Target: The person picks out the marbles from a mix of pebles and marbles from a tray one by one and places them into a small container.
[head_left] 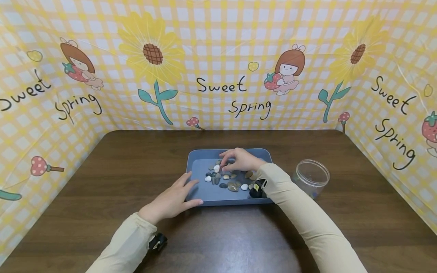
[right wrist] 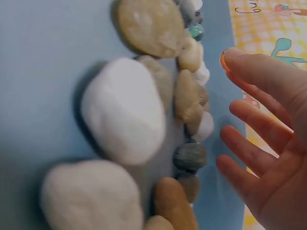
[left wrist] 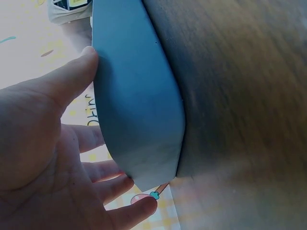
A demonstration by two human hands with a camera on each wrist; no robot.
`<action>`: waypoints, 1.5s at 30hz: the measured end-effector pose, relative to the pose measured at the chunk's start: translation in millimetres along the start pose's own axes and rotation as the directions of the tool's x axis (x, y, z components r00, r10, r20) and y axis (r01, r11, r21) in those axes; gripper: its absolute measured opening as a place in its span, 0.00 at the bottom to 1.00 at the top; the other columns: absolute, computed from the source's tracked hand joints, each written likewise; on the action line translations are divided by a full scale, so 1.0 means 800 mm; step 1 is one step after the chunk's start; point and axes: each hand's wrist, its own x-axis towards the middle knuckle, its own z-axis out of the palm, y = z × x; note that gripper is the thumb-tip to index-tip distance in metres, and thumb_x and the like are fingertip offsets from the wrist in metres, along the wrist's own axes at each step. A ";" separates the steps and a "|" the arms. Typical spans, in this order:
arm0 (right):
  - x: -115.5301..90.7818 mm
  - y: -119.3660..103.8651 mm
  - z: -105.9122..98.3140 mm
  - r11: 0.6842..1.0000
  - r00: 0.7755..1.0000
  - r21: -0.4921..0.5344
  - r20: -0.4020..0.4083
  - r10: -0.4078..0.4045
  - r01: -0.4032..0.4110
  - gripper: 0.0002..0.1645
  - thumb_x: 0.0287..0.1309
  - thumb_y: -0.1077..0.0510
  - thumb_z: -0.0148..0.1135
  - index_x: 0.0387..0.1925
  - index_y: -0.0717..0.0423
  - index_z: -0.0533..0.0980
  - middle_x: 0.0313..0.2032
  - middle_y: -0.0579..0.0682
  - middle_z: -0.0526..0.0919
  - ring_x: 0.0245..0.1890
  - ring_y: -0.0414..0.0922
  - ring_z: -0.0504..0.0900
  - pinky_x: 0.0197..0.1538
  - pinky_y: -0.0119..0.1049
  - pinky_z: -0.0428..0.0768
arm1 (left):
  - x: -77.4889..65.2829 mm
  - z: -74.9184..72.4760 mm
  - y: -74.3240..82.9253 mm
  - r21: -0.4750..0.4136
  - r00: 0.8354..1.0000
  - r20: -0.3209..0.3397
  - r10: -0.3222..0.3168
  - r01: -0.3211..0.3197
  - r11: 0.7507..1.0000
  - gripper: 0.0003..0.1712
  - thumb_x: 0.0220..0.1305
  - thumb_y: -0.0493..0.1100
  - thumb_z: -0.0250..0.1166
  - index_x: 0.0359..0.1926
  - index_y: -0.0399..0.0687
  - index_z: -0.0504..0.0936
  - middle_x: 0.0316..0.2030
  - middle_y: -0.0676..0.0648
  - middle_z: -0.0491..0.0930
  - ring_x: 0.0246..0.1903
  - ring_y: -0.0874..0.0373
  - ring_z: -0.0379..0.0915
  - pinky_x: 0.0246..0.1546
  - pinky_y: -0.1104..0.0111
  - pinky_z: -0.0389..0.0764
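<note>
A shallow blue-grey tray [head_left: 196,193] holds several pebbles in white, grey and tan. My left hand [head_left: 172,199] is spread at the tray's front left corner, and in the left wrist view its thumb and fingertips rest on the tray's edge. Over the pebbles hovers my right hand [head_left: 240,161], fingers loosely bent and pointing left, with nothing visible between them. Close up in the right wrist view are a large white pebble [right wrist: 123,110], a tan pebble [right wrist: 151,26] and, among the stones farther back, a small shiny green ball [right wrist: 196,32].
Right of the tray, beside my right forearm, stands a clear round jar [head_left: 312,172] without a lid, something small and blue near its bottom. The brown wooden table [head_left: 136,163] is bordered by a yellow checked cloth [head_left: 218,49] at the back and sides.
</note>
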 end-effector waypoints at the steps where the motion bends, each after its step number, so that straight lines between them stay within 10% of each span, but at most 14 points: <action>1: -0.001 -0.001 -0.002 1.000 1.000 0.004 0.001 -0.003 0.003 0.08 0.54 0.55 0.66 0.36 0.51 0.83 0.63 0.53 0.72 0.66 0.50 0.66 0.67 0.50 0.65 | 0.000 -0.001 0.000 -0.001 1.000 -0.001 0.001 -0.001 1.000 0.40 0.63 0.61 0.56 0.66 0.39 0.63 0.70 0.32 0.49 0.70 0.37 0.46 0.62 0.46 0.63; 45: -0.059 -0.016 -0.048 0.995 0.985 -0.067 -0.153 -0.082 0.073 0.06 0.53 0.55 0.67 0.34 0.49 0.83 0.61 0.54 0.74 0.64 0.52 0.69 0.65 0.51 0.66 | -0.002 -0.001 0.002 0.007 1.000 -0.020 0.022 -0.022 1.000 0.38 0.63 0.59 0.57 0.65 0.39 0.64 0.70 0.31 0.51 0.70 0.36 0.47 0.61 0.46 0.64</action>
